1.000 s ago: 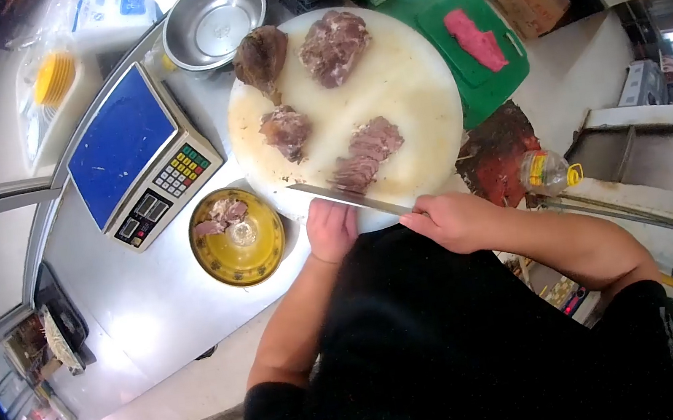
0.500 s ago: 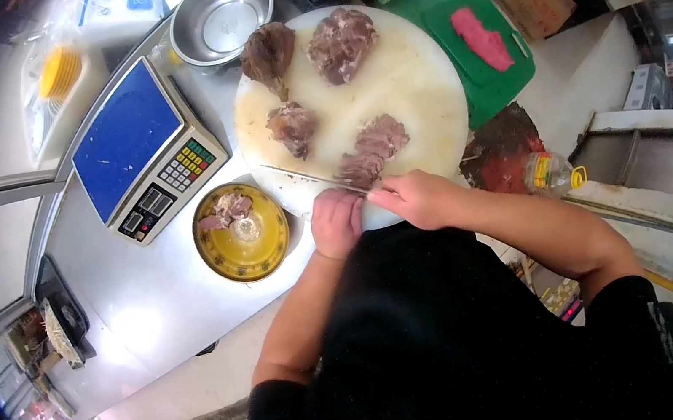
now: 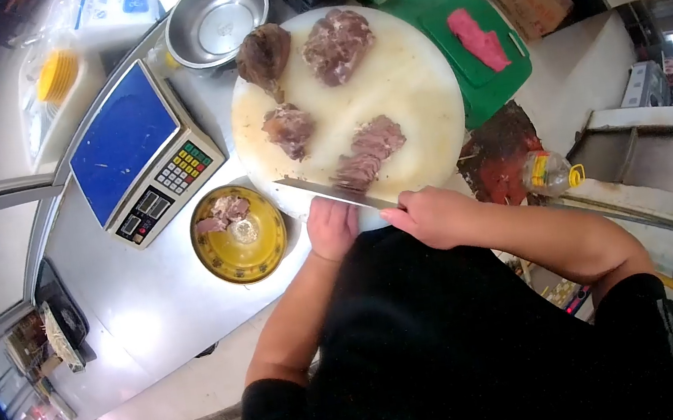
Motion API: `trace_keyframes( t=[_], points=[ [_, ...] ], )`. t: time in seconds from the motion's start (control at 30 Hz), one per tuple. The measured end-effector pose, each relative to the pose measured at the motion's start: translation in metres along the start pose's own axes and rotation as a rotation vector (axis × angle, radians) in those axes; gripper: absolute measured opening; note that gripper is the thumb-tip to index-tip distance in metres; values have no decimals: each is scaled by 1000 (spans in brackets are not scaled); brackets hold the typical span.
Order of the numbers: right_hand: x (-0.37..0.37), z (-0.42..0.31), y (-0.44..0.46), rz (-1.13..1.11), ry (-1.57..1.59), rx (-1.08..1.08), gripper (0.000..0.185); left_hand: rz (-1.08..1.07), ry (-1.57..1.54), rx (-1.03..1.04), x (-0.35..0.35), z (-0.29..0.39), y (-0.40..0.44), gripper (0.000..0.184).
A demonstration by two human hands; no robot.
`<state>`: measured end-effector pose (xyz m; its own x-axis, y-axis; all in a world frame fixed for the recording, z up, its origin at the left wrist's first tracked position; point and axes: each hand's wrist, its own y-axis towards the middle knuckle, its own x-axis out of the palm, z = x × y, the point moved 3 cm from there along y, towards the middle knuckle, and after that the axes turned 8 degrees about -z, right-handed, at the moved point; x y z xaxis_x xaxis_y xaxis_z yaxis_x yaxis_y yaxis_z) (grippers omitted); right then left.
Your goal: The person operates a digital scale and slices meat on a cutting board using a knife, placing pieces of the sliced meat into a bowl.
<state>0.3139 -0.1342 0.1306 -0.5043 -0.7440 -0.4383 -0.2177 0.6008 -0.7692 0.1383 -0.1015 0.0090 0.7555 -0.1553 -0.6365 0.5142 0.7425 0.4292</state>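
My right hand [image 3: 431, 216] is closed round the handle of a knife [image 3: 330, 193], whose blade points left over the near edge of the round white cutting board [image 3: 410, 56]. Close behind the blade, my left hand [image 3: 333, 226] has its fingers curled down; whatever they press on is hidden by the hand and blade. Sliced meat [image 3: 370, 153] lies fanned out just beyond the blade. Farther back on the board are a large meat chunk [image 3: 338, 46], a darker piece [image 3: 263, 55] and a smaller piece [image 3: 289, 130].
Left of the board stand a yellow bowl [image 3: 241, 256] holding meat pieces and a scale [image 3: 128, 144] with a blue top. A steel bowl [image 3: 218, 23] sits behind. A pink cloth [image 3: 477, 40] lies on a green lid [image 3: 507, 85] at right, near a plastic bottle [image 3: 548, 173].
Over the last half second, my right hand has moved back and slightly right with the knife, and the blade's flat side shows again. My left hand stays nearly in place.
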Motion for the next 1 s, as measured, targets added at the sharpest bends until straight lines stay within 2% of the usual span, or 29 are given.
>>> trace_keyframes(
  t=[0.27, 0.33, 0.4, 0.47, 0.57, 0.77, 1.0],
  points=[
    [10, 1, 52, 128, 85, -180, 67, -9, -32, -8, 1, -3, -8, 18],
    [2, 5, 51, 65, 154, -123, 65, 6, -42, 3, -1, 2, -3, 18],
    [1, 12, 31, 89, 190, -165, 62, 28, -56, 5, -1, 4, -1, 18],
    [-8, 6, -5, 59, 156, -77, 61, 47, -13, 9, -2, 6, -2, 18],
    [0, 23, -28, 59, 147, -123, 61, 23, 21, 15, 3, 0, -7, 20],
    [-7, 6, -23, -40, 56, 5, 62, 8, -22, 30, 4, -5, -10, 21],
    [6, -2, 5, -2, 25, 5, 65, -20, -42, -15, -2, 0, -4, 25]
  ],
)
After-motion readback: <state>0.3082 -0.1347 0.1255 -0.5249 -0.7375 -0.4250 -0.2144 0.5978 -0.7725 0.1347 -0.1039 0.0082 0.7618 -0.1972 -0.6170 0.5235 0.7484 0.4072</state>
